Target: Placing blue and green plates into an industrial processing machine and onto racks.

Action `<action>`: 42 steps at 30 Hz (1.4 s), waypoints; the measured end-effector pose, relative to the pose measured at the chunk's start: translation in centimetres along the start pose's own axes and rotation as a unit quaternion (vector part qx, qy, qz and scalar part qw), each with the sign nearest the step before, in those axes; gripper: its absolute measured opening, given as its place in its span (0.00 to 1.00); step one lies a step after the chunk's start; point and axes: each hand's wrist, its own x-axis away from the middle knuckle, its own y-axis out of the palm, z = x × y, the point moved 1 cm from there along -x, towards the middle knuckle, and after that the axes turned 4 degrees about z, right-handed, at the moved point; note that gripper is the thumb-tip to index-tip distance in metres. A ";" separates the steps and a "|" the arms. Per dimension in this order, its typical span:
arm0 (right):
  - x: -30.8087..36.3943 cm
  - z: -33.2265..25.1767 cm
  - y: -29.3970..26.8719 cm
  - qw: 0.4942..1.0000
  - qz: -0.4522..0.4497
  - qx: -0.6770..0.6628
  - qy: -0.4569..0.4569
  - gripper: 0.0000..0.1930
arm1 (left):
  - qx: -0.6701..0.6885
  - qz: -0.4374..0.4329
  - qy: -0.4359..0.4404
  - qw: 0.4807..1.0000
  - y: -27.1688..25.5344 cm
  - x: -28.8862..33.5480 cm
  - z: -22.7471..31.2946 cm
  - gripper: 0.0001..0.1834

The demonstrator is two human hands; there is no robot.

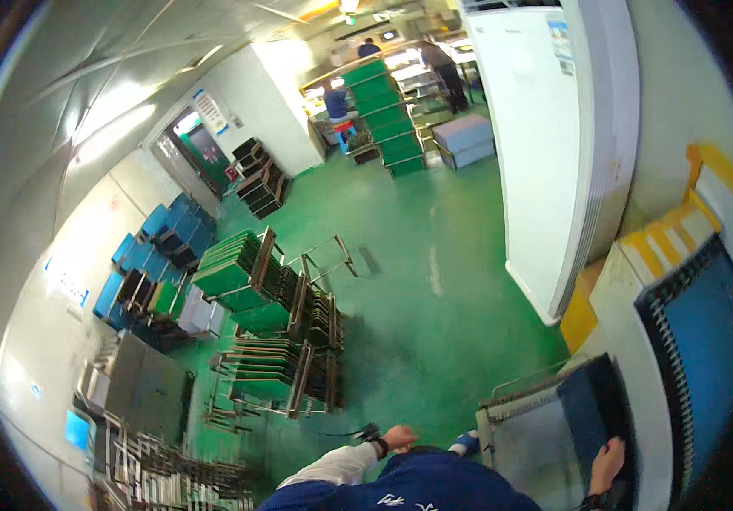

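My right hand [607, 465] grips the edge of a flat dark blue tray [592, 400] that tops a stack of grey trays [520, 443] on a cart at the lower right. My left hand [399, 438] hangs free at my side over the green floor, fingers curled, holding nothing; a dark band sits on its wrist. My white sleeve and dark blue top fill the bottom middle of the view.
Metal racks with green trays [264, 332] stand to my left. Blue crates [162, 243] line the left wall. A second blue tray [707, 341] leans at the right by a yellow-striped edge. A white partition [545, 145] stands ahead; people work by a tall green stack [388, 115] far off.
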 end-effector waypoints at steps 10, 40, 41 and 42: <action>-2.4 4.1 4.1 0.988 -0.046 0.145 0.017 0.10 | -0.165 0.061 0.120 0.977 2.7 -4.7 -9.5 0.21; 3.7 -3.5 -19.0 0.935 0.170 -0.238 0.200 0.20 | -0.235 -0.112 0.219 0.940 4.8 -14.6 4.8 0.25; 4.5 -3.5 -19.3 0.933 0.177 -0.234 0.206 0.20 | -0.226 -0.112 0.226 0.941 5.0 -15.0 5.0 0.25; 5.4 -3.4 -19.7 0.877 0.228 -0.349 0.239 0.20 | -0.217 -0.111 0.232 0.942 5.2 -15.4 5.1 0.24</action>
